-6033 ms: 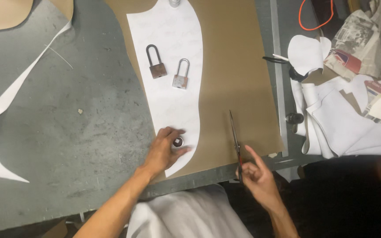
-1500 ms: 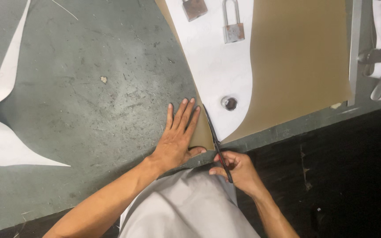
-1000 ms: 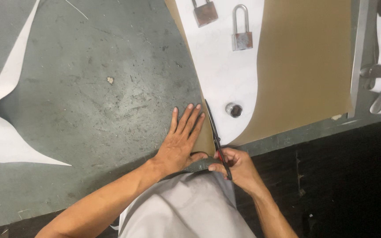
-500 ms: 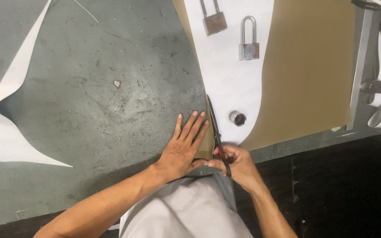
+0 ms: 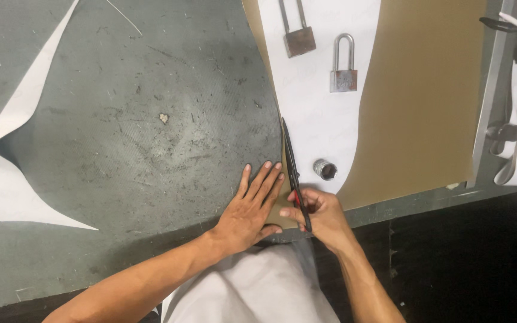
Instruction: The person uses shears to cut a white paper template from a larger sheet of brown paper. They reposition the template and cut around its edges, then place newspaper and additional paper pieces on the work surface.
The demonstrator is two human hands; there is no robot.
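**Scissors at the near edge of the tan sheet**

A scuffed grey-green desk (image 5: 121, 137) fills the view, with a dark floor below its near edge. Across the far right part of the desk lies a tan sheet (image 5: 426, 107), and on it a white curved pattern piece (image 5: 318, 125) weighted by two padlocks, a rusty brown one (image 5: 297, 36) and a silver one (image 5: 343, 66), plus a small round metal weight (image 5: 325, 169) near the pattern's lower end. A white offcut (image 5: 1, 179) sprawls along the left edge of the desk.

The left hand (image 5: 249, 206) lies flat, fingers spread, pressing the tan sheet's left margin down near the desk's near edge, just beside the pattern. The right hand (image 5: 318, 212) is closed around the handles of the black scissors (image 5: 291, 167), whose blades point away from the person along the pattern's left edge; the blades look nearly closed.

The tan sheet looks thin, flexible and light, likely to slide or buckle unless held flat close beside the blades, as the left hand does. The pattern piece seems just as light, kept in place only by its weights.
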